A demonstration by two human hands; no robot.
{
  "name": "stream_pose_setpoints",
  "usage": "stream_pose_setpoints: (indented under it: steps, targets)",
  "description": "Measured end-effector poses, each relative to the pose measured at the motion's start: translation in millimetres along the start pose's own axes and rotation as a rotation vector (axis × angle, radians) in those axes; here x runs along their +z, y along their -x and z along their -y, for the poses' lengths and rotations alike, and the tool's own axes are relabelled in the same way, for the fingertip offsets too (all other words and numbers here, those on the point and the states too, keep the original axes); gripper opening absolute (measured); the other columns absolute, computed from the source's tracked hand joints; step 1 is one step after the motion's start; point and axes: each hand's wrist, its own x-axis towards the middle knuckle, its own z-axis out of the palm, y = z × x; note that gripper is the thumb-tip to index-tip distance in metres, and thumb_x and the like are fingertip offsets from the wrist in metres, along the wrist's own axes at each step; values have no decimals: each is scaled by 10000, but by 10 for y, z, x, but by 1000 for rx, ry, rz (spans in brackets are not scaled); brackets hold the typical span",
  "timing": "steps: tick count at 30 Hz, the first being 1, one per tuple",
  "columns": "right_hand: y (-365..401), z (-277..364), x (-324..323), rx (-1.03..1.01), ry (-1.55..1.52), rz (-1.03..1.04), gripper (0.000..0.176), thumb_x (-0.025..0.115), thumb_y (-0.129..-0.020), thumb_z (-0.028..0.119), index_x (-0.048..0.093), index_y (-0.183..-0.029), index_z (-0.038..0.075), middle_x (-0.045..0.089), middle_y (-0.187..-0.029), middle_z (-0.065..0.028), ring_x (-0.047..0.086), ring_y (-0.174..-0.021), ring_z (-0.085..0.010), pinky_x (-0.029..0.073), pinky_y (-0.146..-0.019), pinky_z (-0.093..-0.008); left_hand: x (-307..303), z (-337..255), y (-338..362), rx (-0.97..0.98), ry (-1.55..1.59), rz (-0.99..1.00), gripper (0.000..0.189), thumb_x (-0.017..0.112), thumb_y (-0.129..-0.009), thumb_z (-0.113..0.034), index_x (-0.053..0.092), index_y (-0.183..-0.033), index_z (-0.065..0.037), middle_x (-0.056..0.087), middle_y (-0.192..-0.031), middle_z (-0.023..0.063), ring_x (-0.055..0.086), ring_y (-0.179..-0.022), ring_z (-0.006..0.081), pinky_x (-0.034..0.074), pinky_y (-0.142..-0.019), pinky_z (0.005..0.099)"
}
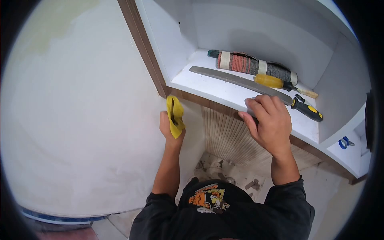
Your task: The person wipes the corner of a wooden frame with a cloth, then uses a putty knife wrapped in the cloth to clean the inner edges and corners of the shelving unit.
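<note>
A folded yellow sheet (176, 116) is held by my left hand (170, 130), closed around it beside the wall, just below the corner of the wood-trimmed shelf. My right hand (272, 122) is curled at the front edge of the white shelf (224, 91), fingers over the top and thumb in front. Right behind it lies a long flat file (240, 81) with a black and yellow handle (307, 110). A yellow-handled tool (269, 81) rests across the shelf behind the file. At the back is a striped red and grey roll (242, 63) with pale bands.
Brown trim (140, 44) borders the cabinet, and a pale wall (80, 120) rises on the left. Ribbed panelling (228, 132) runs below the shelf. Debris (252, 185) lies on the floor. A blue object (344, 142) sits on a lower side shelf.
</note>
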Motion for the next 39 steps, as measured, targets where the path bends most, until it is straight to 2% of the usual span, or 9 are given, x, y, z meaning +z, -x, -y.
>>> stream_pose_setpoints:
  steps: [5, 11, 14, 18, 20, 23, 26, 30, 39]
  targets:
    - [-14, -3, 16, 0, -18, -22, 283, 789, -760, 248, 693, -959, 71, 619, -904, -42, 574, -814, -241, 472, -678, -364, 94, 229, -132, 152, -23, -3, 154, 639, -759, 55, 566, -867, -27, 520, -798, 101, 511, -695, 303, 430, -563, 383]
    - [43, -17, -26, -78, -136, -118, 233, 796, -753, 168, 692, -938, 71, 628, -854, -57, 591, -755, -252, 490, -670, -363, -165, 20, 235, -255, 33, 81, 78, 622, -863, -11, 599, -938, -13, 571, -832, 93, 592, -739, 267, 487, -607, 365]
    - [239, 148, 181, -110, -629, -97, 190, 772, -773, 91, 691, -941, 52, 643, -850, -87, 625, -756, -262, 517, -698, -370, -405, -231, 242, -691, 221, 238, 132, 577, -963, -97, 622, -1040, 1, 633, -910, 91, 631, -764, 202, 510, -635, 342]
    - [301, 582, 765, 225, -1003, 371, 312, 709, -870, 82, 649, -1157, -23, 684, -958, -128, 650, -806, -196, 531, -740, -295, -473, -188, 416, -770, 806, 244, 223, 528, -1016, -150, 577, -1205, -42, 643, -1054, 57, 637, -842, 174, 530, -667, 325]
    - [341, 609, 1218, 363, -1140, 422, 369, 688, -900, 106, 611, -1241, -12, 689, -1007, -78, 641, -841, -132, 525, -763, -283, -465, -369, 393, -933, 1114, 163, 250, 536, -1013, -157, 554, -1240, -53, 641, -1084, 60, 637, -846, 174, 525, -645, 336]
    - [206, 619, 1278, 681, -1607, 672, 338, 681, -913, 115, 629, -1229, 5, 685, -1011, -35, 628, -872, -95, 520, -781, -275, -547, -399, 429, -1107, 1469, 223, 274, 534, -1012, -164, 538, -1262, -52, 642, -1115, 69, 642, -883, 180, 532, -683, 349]
    - [213, 574, 1297, 682, -1796, 759, 286, 669, -925, 113, 646, -1193, 14, 681, -994, -26, 624, -857, -81, 516, -750, -249, -563, -382, 545, -1202, 1528, 236, 284, 522, -1006, -142, 529, -1272, -44, 637, -1155, 77, 643, -977, 193, 539, -791, 349]
    - [191, 637, 1306, 676, -1630, 750, 209, 678, -923, 88, 668, -1114, 3, 681, -948, -37, 615, -819, -74, 501, -711, -218, -579, -414, 646, -1180, 1398, 314, 308, 516, -986, -106, 520, -1284, -29, 619, -1212, 93, 623, -1110, 224, 507, -951, 361]
    - [272, 700, 1362, 599, -1473, 473, 113, 696, -913, 65, 686, -1004, -2, 674, -872, -11, 588, -762, -45, 482, -664, -214, -557, -326, 627, -1086, 1298, 379, 323, 550, -980, -113, 510, -1281, -4, 608, -1218, 102, 597, -1143, 224, 482, -994, 393]
